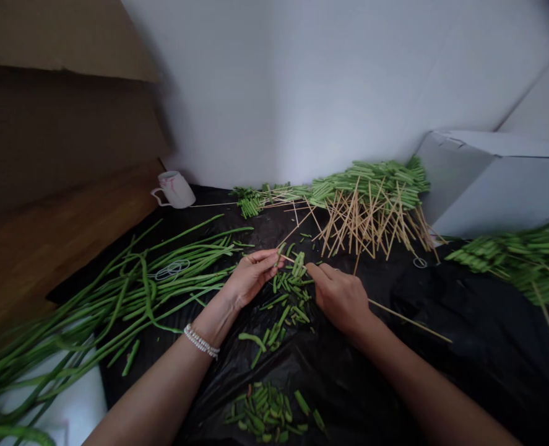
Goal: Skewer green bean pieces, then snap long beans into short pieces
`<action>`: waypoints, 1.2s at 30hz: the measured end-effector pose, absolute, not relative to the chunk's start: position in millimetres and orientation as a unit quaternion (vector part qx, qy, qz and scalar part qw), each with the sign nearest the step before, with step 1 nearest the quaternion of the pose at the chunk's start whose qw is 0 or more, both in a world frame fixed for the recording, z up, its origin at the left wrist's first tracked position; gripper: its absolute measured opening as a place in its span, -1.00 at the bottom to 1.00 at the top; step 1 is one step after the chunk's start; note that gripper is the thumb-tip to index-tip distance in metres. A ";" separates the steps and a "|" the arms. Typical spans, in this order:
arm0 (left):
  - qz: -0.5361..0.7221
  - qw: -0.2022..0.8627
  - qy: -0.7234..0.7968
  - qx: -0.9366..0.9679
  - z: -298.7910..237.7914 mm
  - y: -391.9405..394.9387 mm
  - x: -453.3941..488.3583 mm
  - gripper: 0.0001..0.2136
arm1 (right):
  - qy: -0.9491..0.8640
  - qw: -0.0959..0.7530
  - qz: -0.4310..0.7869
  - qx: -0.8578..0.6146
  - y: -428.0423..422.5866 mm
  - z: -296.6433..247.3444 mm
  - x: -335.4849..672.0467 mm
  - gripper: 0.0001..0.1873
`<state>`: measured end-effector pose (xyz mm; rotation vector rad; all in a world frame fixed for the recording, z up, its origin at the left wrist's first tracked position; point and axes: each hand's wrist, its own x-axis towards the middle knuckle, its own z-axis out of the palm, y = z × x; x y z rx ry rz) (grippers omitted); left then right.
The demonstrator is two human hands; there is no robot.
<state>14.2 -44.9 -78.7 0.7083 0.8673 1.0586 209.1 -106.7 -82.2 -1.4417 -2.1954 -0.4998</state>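
My right hand point(341, 297) is closed around a thin bamboo skewer point(408, 320), whose blunt end trails right over the black plastic sheet point(441, 371). My left hand point(253, 272), with a bead bracelet at the wrist, pinches a short piece of green bean point(282, 249) at the skewer's tip. Between and below both hands lies a small heap of cut bean pieces point(286, 303). A second heap of cut bits point(267, 415) sits nearer me.
Long uncut green beans point(130, 285) sprawl at left. Finished bean skewers are piled at the back point(371, 198) and at right point(520, 257). A white mug point(174, 189) stands by the wall, a white box point(492, 179) at back right, a wooden surface point(46, 241) at left.
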 end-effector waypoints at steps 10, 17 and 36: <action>0.460 0.744 0.370 0.314 -78.3 -42.7 9.6 -0.89 | -0.803 0.250 -0.175 -0.513 -107.6 -82.1 208.7 -0.68; 0.446 0.746 0.370 0.328 -76.7 -44.3 10.0 -0.86 | -0.802 0.255 -0.165 -0.514 -108.6 -81.7 207.5 -0.68; 0.436 0.737 0.388 0.340 -76.4 -47.4 11.2 -0.78 | -0.799 0.266 -0.186 -0.506 -109.4 -83.4 205.4 -0.69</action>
